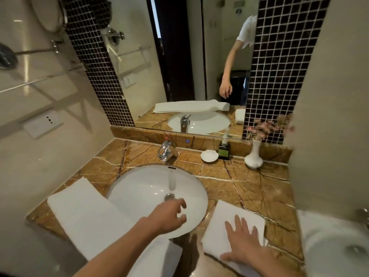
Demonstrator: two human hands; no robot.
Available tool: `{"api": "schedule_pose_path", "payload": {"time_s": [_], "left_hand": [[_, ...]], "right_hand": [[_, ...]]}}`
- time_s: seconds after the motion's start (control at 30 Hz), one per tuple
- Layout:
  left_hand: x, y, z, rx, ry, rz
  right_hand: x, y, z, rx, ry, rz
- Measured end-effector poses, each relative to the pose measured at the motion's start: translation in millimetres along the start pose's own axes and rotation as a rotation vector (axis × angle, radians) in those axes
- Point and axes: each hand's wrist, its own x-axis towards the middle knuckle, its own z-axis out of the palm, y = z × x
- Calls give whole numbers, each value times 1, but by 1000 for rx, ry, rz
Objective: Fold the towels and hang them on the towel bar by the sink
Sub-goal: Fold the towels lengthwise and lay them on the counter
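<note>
The room is a bathroom with a brown marble counter (249, 188), one white sink (139, 188) set in it, and one mirror (179, 56) behind, with dark mosaic tiles on both sides of it. At the back of the counter stand one chrome faucet (166, 150), one white soap dish (209, 156), one dark pump bottle (224, 149) and one white vase (254, 156) with pink flowers. The bottle has a green label, but its writing is too small to read.

There are two white towels. The long towel (83, 214) lies folded in the lower left of the frame, across the counter edge and touching the sink rim. The smaller towel (235, 214) lies folded in the lower right.

The right hand (241, 242) rests flat on the smaller towel, fingers straight and spread. The left hand (169, 214) hovers over the sink, fingers loosely curled and holding nothing.

The towel bar (36, 50) is on the wall in the upper left, bare.
</note>
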Motion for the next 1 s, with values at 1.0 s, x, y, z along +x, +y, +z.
{"api": "schedule_pose_path", "payload": {"time_s": [1.0], "left_hand": [[62,66,35,-690,-2,29]], "right_hand": [[-21,30,-112,371,649,-104]]}}
